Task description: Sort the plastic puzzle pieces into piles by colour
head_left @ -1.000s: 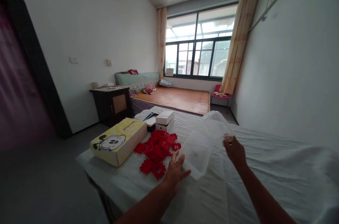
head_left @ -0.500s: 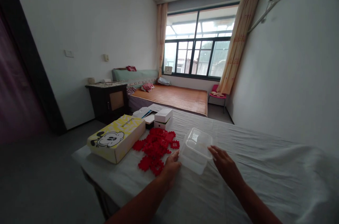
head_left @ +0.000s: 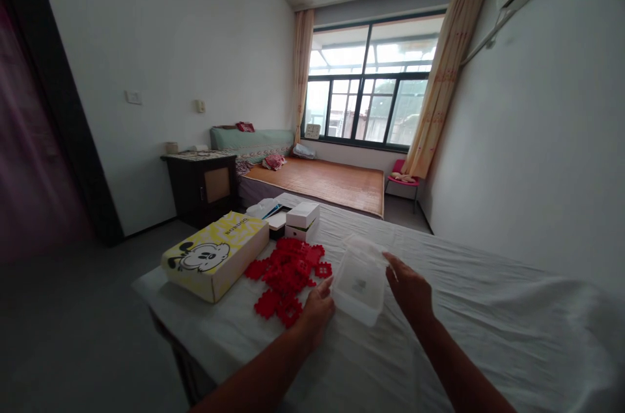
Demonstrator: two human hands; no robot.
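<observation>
A clear plastic container (head_left: 359, 299) stands on the white cloth in front of me. Its translucent lid (head_left: 362, 245) is tilted up toward the far side, and its outline is faint. My left hand (head_left: 317, 309) grips the container's left side, the fingers against the wall. On the other side, my right hand (head_left: 407, 286) pinches the lid's right edge between thumb and fingers. Just left of the container lies a loose pile of red notched plastic pieces (head_left: 288, 270), close to my left fingertips.
A yellow-and-white cardboard box (head_left: 215, 256) with a cartoon dog sits at the table's left. Small white boxes (head_left: 303, 217) are behind the red pile. Beyond the cloth-covered table (head_left: 469, 328) is a bed (head_left: 322, 182), with a dark cabinet (head_left: 200, 185) to its left.
The lid has swung up and away from the container's top, drawn by my right hand, which has risen slightly. My left hand keeps its place at the container's side. The view has shifted slightly.
</observation>
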